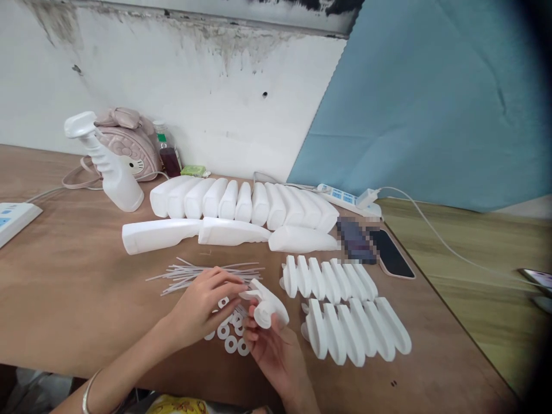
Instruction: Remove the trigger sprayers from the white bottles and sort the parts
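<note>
My right hand (273, 348) holds a white trigger sprayer head (266, 305) from below, fingers curled round it. My left hand (206, 305) pinches at the sprayer head's near end with fingertips pressed together; what they pinch is too small to make out. Under my hands lie several white washer rings (229, 339) and a bundle of thin white dip tubes (202, 271). To the right, sprayer heads stand in two rows (345, 307). Behind them lie white plastic bottles (241, 201) in a row, with three more (228, 233) laid in front.
One assembled spray bottle (110, 167) stands at the back left by a pink bag (129, 144) and a drink bottle (168, 152). Two phones (379, 247) and a power strip (345, 198) lie at the right. Another power strip (12, 218) sits at the left edge.
</note>
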A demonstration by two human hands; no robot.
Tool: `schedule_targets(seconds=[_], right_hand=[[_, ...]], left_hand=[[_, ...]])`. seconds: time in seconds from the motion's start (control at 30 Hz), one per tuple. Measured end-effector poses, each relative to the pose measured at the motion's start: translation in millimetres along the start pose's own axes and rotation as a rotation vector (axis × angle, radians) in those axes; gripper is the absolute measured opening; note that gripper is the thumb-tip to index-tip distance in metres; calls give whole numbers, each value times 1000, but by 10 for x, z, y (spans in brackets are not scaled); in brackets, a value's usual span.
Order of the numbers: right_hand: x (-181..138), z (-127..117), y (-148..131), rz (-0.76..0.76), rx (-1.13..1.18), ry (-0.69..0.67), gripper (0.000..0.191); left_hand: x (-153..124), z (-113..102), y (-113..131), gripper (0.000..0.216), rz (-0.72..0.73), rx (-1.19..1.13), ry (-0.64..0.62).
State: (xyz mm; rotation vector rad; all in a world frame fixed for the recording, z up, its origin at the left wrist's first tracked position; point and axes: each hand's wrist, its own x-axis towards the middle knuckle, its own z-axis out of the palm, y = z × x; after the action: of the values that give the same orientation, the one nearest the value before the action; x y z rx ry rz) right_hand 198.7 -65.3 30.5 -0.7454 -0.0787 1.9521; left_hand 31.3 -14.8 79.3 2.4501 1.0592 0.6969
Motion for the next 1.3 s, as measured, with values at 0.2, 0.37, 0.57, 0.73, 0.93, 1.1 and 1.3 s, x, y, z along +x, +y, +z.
schedule_targets(seconds=[0.2,0.37,0.57,0.73,0.93,1.1,1.3], right_hand=[[-26,51,64,112,140,-96,33],[-156,-98,109,-307,-399,-18,33],[-399,-101,-42,-848,-1221,184,41],[-507,-100,-132,-1113,-1461,392,16],[-524,-187,-73,-1235,-1282,618,40],[-486,-222,-38,-1345,-1209,627,42],[-409,-241,-141,-1454,-1556,790,23]], left_hand=[[-12,45,130,20,11,-123,53],[-32,154,82,20,112,-203,111],[-9,301,83,20,294,-216,168],[165,480,98,19,488,-281,86],[374,651,151,21,580,-319,127],[383,715,130,22,482,-296,103],[340,741,10,22,322,-49,-5]])
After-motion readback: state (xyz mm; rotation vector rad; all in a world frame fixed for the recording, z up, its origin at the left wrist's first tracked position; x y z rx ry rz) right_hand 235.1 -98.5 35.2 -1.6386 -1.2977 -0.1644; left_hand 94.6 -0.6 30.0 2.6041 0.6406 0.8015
